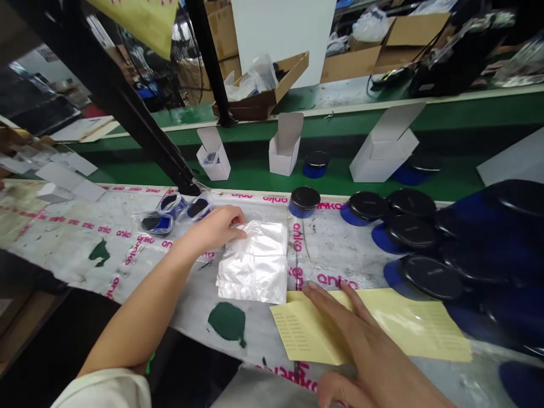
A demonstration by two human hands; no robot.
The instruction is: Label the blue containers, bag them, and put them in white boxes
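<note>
My left hand (217, 228) is at the upper left corner of a stack of clear plastic bags (259, 263); its thumb and curled fingers close on the bag edge. My right hand (365, 345) is spread, fingers apart, above a yellow sheet of printed labels (408, 323), covering part of it. The sheet's left end is bent up beside the bags. Behind the bags stands a blue jar with a black lid (304, 202). Left of my left hand lie several blue, black-topped items in clear bags (156, 222).
Several blue jars with black lids (410, 232) crowd the right side. Open white boxes (284, 144) stand on the green strip behind. A black post (140, 124) slants down at the left. Cardboard boxes (293, 71) sit on the back shelf.
</note>
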